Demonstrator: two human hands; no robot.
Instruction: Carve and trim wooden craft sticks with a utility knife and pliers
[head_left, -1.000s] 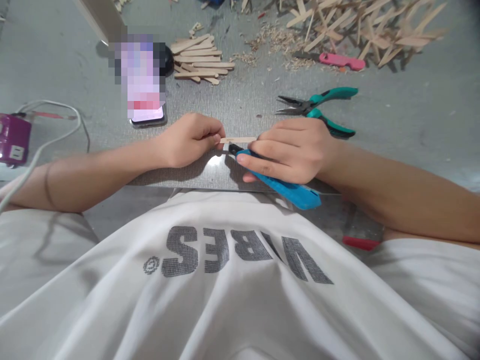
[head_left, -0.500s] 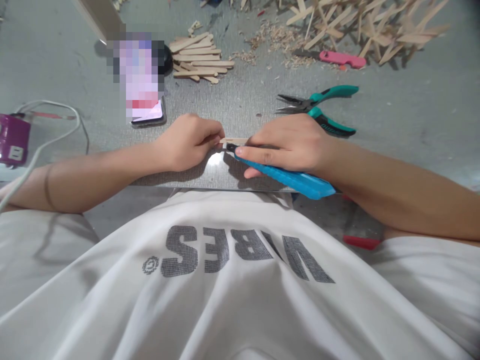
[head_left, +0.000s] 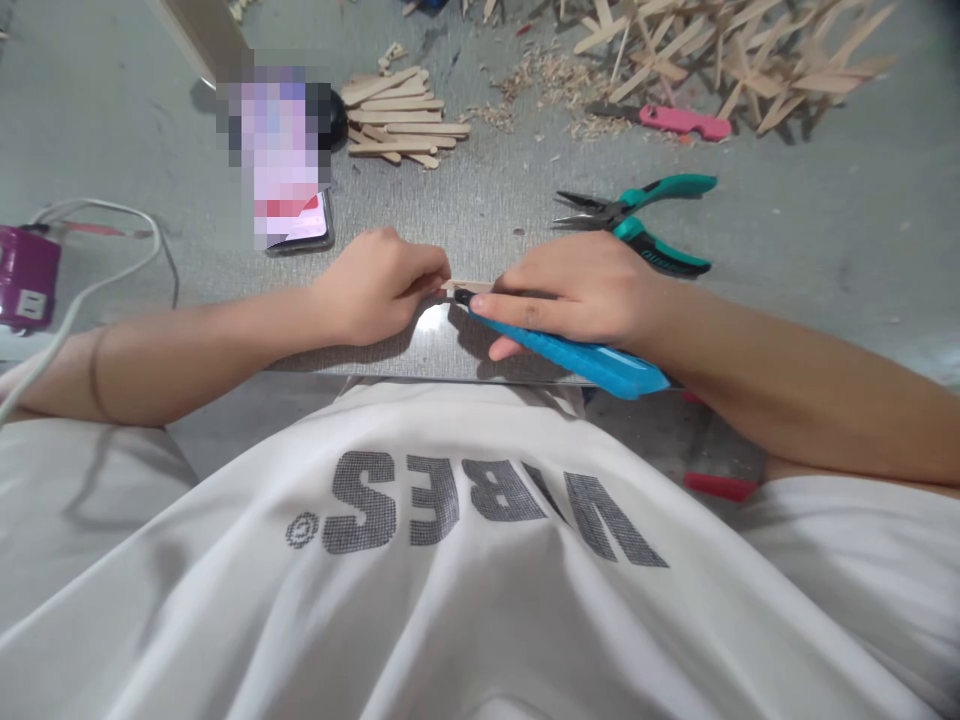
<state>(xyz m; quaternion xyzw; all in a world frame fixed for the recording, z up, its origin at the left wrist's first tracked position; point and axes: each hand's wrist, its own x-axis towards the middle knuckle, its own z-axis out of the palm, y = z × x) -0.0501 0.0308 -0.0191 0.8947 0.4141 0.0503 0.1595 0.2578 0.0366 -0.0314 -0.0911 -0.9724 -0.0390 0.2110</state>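
Near the table's front edge, a pale wooden craft stick (head_left: 472, 286) spans the gap between my two hands. My left hand (head_left: 382, 287) is closed, its fingertips pinching the stick's left end close to the knife's tip. My right hand (head_left: 581, 285) is wrapped around a blue utility knife (head_left: 604, 367), thumb or finger laid along its body. The same hand's fingers also steady the stick's right end. The knife's black-and-metal nose lies against the stick's near side; the blade itself is mostly hidden at the left fingertips.
Beyond my right hand lie open green-handled pliers (head_left: 634, 215) and a pink knife (head_left: 684, 121). Several craft sticks (head_left: 401, 115) are piled behind a phone (head_left: 300, 225). Wood shavings (head_left: 536, 85) and joined sticks (head_left: 720, 50) spread farther back. A purple box (head_left: 28, 278) with a white cable stands left.
Both hands stay almost in place. The craft stick and the knife's nose have shifted very slightly between the fingers.
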